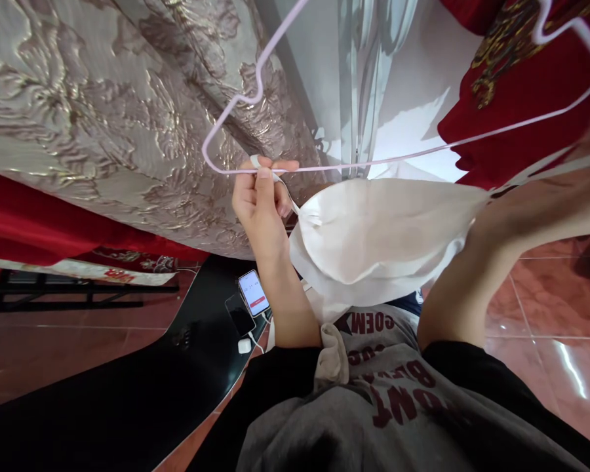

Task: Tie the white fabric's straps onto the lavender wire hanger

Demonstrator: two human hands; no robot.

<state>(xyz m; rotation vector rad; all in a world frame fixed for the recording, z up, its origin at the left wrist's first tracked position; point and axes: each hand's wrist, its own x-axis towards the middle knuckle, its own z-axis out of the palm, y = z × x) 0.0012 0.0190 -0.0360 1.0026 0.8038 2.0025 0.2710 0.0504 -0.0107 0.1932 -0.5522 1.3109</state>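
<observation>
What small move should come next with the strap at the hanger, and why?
Probably slide the strap up into the notch of the hanger. The left hand pinches it against the lower wire, where it seems unhooked, while the blurred right hand seems to hold the other side of the white garment.

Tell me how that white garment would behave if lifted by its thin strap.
Probably floppy: the white garment sags in soft folds between the left hand and right hand. Likely light, since a pinched thin strap carries its end. Might slip along the thin hanger.
</observation>
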